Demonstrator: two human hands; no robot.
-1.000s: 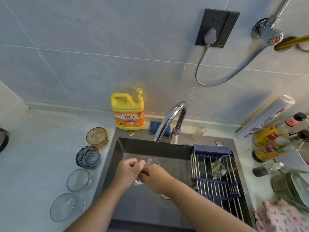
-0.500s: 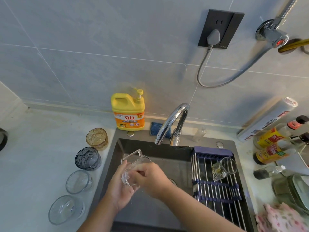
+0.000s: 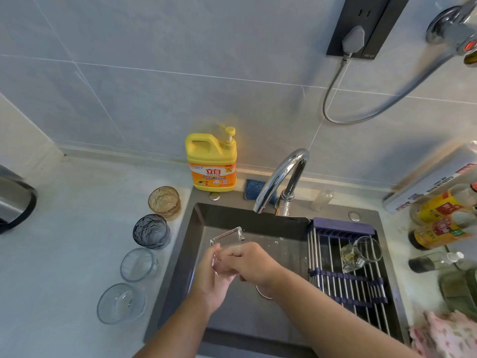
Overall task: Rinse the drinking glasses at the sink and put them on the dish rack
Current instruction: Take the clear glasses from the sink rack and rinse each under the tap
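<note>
Glass (image 3: 228,239) over sink (image 3: 178,267): clear, square-rimmed, tilted.
Left hand (image 3: 211,280) and right hand (image 3: 251,263) both clasp it, as half a second ago.

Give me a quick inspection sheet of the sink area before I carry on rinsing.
Surface: pale countertop around a dark sink; droplets in the basin, no stream seen from the faucet.
Job's things: square-rimmed clear glass held over the sink; amber glass, dark grey glass and two clear glasses in a row left of it; tipped glass lying on the dish rack.
Clutter: yellow detergent bottle, blue sponge, small clear bottle behind the sink; sauce bottles, pink cloth at right.
Grippers: left hand and right hand both grip that glass.
Cables: grey plug in the wall socket, cable looping down; hose from the wall valve.
Surroundings: grey wall tiles.
</note>
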